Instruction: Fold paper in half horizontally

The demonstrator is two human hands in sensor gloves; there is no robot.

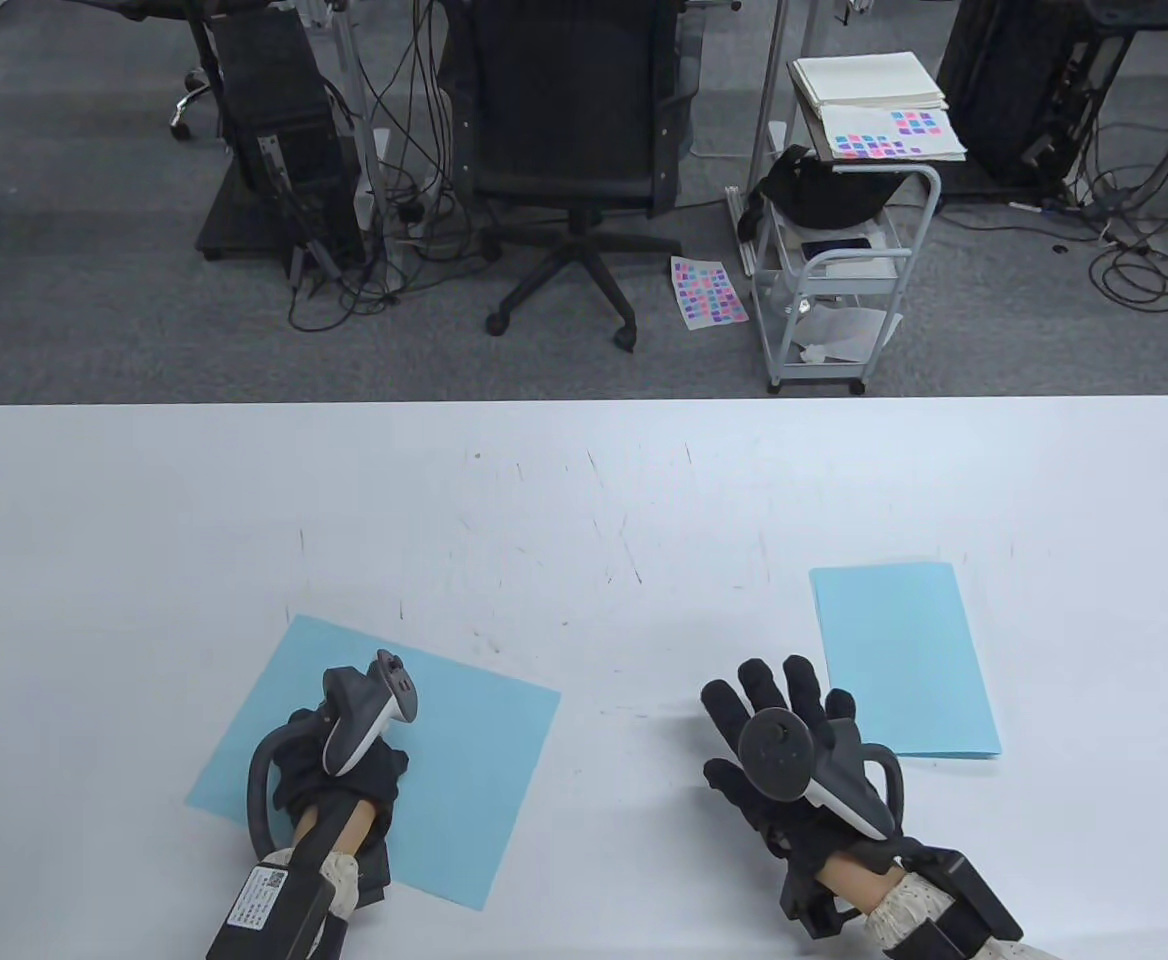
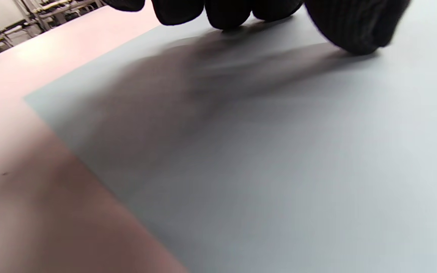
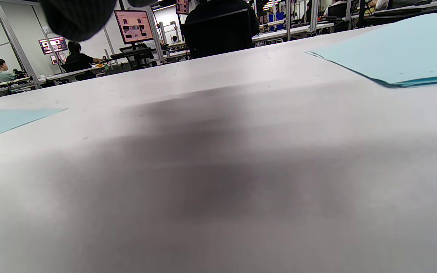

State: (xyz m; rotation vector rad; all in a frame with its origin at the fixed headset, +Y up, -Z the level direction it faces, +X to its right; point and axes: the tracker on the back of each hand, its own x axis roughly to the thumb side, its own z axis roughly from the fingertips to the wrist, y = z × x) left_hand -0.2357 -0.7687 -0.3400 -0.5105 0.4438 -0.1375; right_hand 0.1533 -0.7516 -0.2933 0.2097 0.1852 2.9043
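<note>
Gloved and strapped with trackers, two hands worked at a white table [image 1: 584,480]. Nearest the camera, the left hand [image 1: 339,765] rested on a flat sheet of blue paper [image 1: 464,740] lying askew near the table's front edge, left of centre; the wrist view showed its fingertips [image 2: 228,15] touching the sheet, pressing down on it rather than pinching it. Whether the fingers were curled tight could not be told from above, where the tracker covered them. The right hand [image 1: 789,745] hovered or lay over bare table to the right of that sheet, fingers [image 1: 759,685] spread and holding nothing. Just beyond it, further right, lay a second blue sheet [image 1: 904,660], already folded, its doubled edges visible in the right wrist view. Behind the table stood an office chair [image 1: 569,140] and a white cart [image 1: 834,260] stacked with papers.
</note>
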